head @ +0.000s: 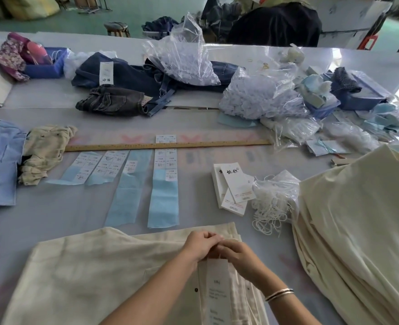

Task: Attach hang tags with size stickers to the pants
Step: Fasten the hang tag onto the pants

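A cream pair of pants [95, 273] lies flat on the desk [53, 207] right in front of the person, waistband away from them. Both hands meet over the waistband: the left hand [199, 246] and the right hand [238, 255] have their fingers curled together at the top of a white hang tag [218, 285], which lies along the pants below them. What exactly the fingertips pinch is hidden, but it looks like the tag's string being fastened to the waistband, so the tying step is in hand. Next the loop needs pulling snug, then this pair goes aside and a fresh one comes from the cream stack [362, 219] on the right. More tags [232, 184], a bag of strings [274, 198] and the sticker sheets [165, 179] wait beyond.
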Demonstrator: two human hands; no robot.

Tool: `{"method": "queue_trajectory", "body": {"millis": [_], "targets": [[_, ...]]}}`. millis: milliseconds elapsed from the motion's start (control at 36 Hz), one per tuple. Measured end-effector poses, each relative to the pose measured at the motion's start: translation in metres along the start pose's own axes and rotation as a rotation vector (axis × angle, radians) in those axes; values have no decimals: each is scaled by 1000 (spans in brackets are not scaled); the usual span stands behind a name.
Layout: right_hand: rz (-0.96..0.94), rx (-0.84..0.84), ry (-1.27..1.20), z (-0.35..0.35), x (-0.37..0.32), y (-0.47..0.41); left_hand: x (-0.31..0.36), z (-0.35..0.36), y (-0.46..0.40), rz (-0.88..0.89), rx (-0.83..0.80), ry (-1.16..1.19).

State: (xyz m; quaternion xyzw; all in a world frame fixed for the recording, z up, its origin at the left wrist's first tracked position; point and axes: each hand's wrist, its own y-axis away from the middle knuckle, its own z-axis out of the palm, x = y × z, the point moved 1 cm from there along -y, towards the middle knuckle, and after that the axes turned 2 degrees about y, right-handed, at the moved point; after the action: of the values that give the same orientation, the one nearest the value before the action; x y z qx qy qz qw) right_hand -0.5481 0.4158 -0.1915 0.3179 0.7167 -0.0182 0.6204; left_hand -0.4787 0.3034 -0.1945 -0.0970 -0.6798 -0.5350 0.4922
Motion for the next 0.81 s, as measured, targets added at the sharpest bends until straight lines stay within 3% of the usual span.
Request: {"method": "queue_trajectory", "body": {"millis": [83,139,194,278,361,444,528,667,806], "targets": [[22,252,-74,-9,5,-1,1,2,-8,45,144,161],[93,364,-246,-13,10,1,2,1,-14,95,204,91],[172,423,-415,-15,13,4,3,1,-20,197,215,-220],[217,445,-463,-16,15,6,8,8,-25,307,113,-699],[225,458,-469,-15,14,5,17,14,-33,299,-10,-907],[289,466,-407,-14,15,4,24,13,-41,274,-133,-1005],[298,418,-318,-14,17,2,25,13,-45,226,-145,-1032],[169,587,177,-18,15,-3,18,13,-43,305,-45,-960],[164,537,457,-24,19,-10,2,8,-33,428,97,-820]]}}
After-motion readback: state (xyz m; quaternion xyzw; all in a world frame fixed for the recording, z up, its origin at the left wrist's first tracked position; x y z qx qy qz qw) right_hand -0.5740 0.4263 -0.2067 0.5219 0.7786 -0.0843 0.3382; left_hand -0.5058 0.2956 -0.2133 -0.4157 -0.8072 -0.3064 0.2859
